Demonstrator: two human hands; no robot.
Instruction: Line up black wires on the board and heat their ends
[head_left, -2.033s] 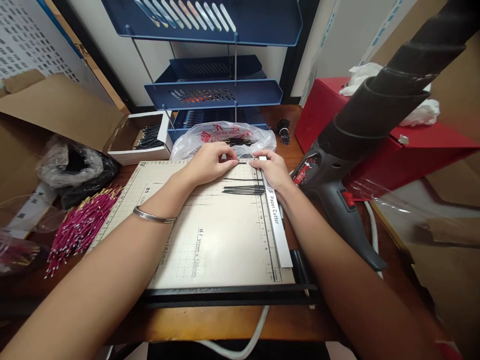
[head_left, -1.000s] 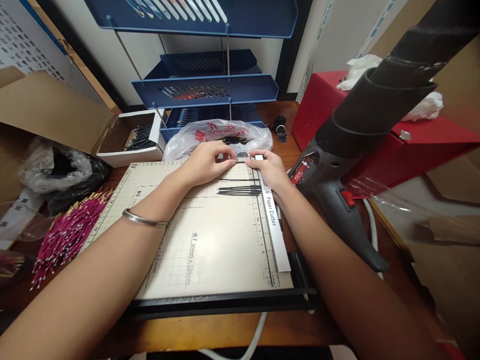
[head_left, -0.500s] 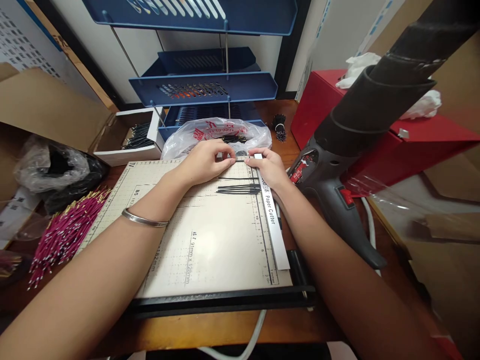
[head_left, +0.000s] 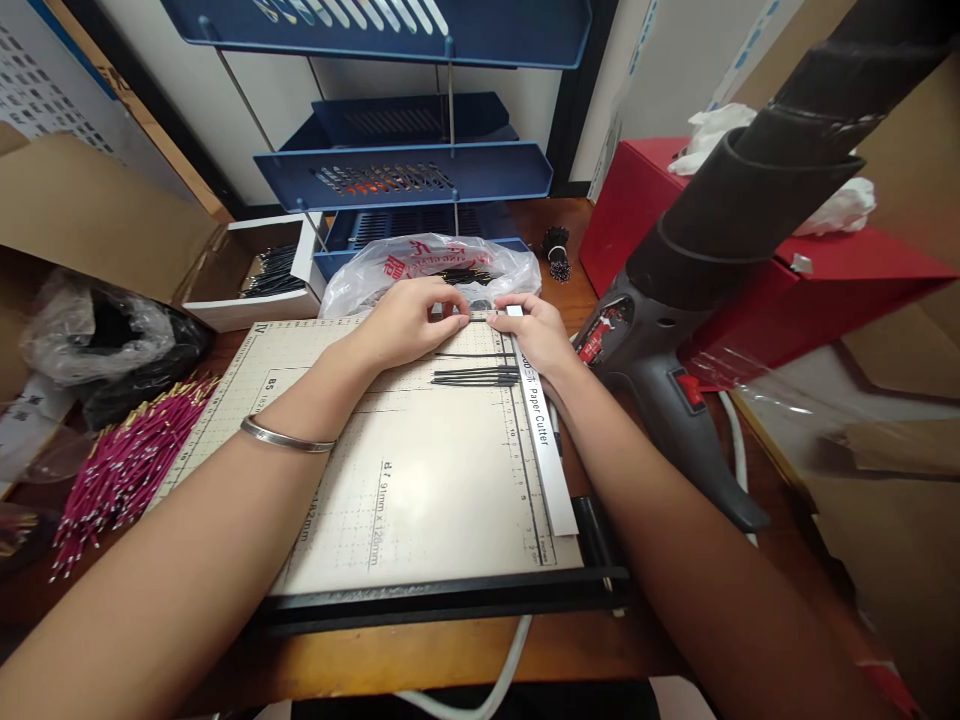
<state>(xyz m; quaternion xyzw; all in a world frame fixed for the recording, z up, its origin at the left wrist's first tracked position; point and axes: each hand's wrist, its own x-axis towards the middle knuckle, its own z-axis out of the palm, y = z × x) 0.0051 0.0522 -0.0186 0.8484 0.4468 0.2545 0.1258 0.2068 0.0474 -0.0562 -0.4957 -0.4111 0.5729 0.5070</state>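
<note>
A cream paper cutter board (head_left: 442, 470) with printed size lines lies in front of me. My left hand (head_left: 416, 320) is at its far edge, thumb and fingertips pinched on one end of a short black cord (head_left: 478, 319). Across a small gap, my right hand (head_left: 536, 335) pinches the cord's other end, beside the white strip (head_left: 547, 460) marked "Paper Cutter". Nearer me, several black cords (head_left: 474, 377) lie side by side on the board, their right ends at the strip. One more thin cord (head_left: 472, 355) lies just beyond them.
Behind the board sits a clear plastic bag (head_left: 352, 285) holding black cords. Magenta cords (head_left: 127, 470) are piled at left, near a white box (head_left: 247, 315). A dark grey heat-gun-like tool (head_left: 682, 330) and a red box (head_left: 840, 285) stand right; blue shelves (head_left: 405, 175) rise behind.
Both hands keep nearly the same pose at the board's far edge. The whole view has shifted very slightly; the cords on the board look unmoved.
</note>
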